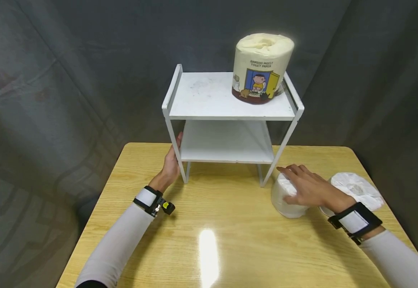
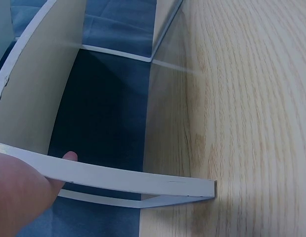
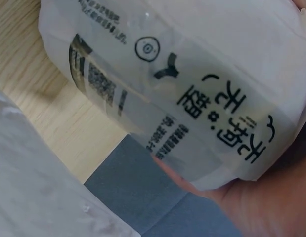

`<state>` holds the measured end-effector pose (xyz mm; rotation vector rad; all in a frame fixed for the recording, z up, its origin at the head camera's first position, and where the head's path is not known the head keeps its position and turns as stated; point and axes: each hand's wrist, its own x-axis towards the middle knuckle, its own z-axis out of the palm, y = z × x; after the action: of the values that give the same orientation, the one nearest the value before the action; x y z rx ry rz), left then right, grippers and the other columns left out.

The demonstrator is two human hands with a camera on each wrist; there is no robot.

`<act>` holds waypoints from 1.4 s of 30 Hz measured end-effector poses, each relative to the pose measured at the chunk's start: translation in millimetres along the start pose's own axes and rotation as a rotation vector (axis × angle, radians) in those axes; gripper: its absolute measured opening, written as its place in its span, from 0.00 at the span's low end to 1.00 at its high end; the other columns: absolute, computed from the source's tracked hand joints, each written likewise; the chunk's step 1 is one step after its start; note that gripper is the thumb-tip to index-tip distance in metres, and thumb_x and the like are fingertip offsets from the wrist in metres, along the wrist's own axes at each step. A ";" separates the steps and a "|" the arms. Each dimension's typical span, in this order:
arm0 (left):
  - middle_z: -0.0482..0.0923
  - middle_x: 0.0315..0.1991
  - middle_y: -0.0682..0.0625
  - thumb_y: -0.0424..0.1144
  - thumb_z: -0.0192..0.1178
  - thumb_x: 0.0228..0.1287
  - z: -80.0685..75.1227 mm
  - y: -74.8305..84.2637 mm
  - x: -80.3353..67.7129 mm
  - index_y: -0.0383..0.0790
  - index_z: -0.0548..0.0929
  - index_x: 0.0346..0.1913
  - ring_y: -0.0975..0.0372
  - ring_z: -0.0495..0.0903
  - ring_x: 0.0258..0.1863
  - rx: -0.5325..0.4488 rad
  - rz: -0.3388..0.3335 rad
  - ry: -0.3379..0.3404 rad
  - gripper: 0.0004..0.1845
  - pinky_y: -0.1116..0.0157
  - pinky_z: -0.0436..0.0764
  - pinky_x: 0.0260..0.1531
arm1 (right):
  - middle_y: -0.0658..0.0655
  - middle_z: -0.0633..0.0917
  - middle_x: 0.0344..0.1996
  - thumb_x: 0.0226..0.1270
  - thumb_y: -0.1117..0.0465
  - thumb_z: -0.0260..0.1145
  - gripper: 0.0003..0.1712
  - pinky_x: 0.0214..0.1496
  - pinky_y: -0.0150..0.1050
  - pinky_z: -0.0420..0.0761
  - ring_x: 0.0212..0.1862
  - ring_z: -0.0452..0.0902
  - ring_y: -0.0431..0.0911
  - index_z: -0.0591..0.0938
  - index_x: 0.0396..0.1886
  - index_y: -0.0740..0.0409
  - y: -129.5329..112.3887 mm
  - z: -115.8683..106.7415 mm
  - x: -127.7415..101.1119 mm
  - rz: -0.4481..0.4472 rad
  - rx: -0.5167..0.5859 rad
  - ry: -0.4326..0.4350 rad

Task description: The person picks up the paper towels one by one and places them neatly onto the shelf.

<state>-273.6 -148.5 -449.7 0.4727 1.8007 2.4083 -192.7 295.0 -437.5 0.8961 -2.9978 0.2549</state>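
Around white roll (image 1: 281,197), right fingers (image 1: 294,174) half-curled.

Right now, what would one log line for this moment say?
left hand: grips shelf | right hand: grips wrapped roll | atop shelf: cartoon roll | table, right side: another white roll

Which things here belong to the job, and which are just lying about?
In the job:
- white rack, gripped by left hand
- wrapped roll, held by right hand
- likely printed roll on top, other wrapped roll

Just there:
- table
- dark fabric
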 end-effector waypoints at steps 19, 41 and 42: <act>0.28 0.88 0.46 0.56 0.27 0.86 0.7 -0.3 -0.1 0.39 0.28 0.85 0.52 0.33 0.86 -0.027 -0.002 -0.009 0.40 0.54 0.36 0.84 | 0.67 0.79 0.62 0.57 0.46 0.80 0.50 0.51 0.64 0.84 0.62 0.76 0.67 0.73 0.76 0.62 -14.3 -15.4 -9.8 -0.003 -0.011 -0.021; 0.28 0.88 0.46 0.53 0.24 0.87 0.5 -0.1 -0.2 0.40 0.28 0.85 0.52 0.33 0.86 -0.028 -0.005 -0.007 0.37 0.55 0.37 0.84 | 0.63 0.81 0.57 0.51 0.48 0.80 0.50 0.42 0.59 0.86 0.56 0.79 0.63 0.75 0.73 0.60 -40.0 -32.4 -14.3 -0.100 -0.051 0.031; 0.29 0.88 0.46 0.53 0.24 0.87 0.5 -0.2 0.1 0.40 0.28 0.85 0.52 0.34 0.86 -0.031 -0.005 -0.008 0.37 0.55 0.37 0.84 | 0.63 0.81 0.57 0.51 0.48 0.80 0.50 0.43 0.59 0.86 0.56 0.79 0.63 0.74 0.73 0.60 -41.3 -33.2 -14.4 -0.104 -0.052 0.031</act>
<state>-273.5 -148.0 -449.7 0.4738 1.7570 2.4237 -159.7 273.9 -399.1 1.0295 -2.9040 0.1872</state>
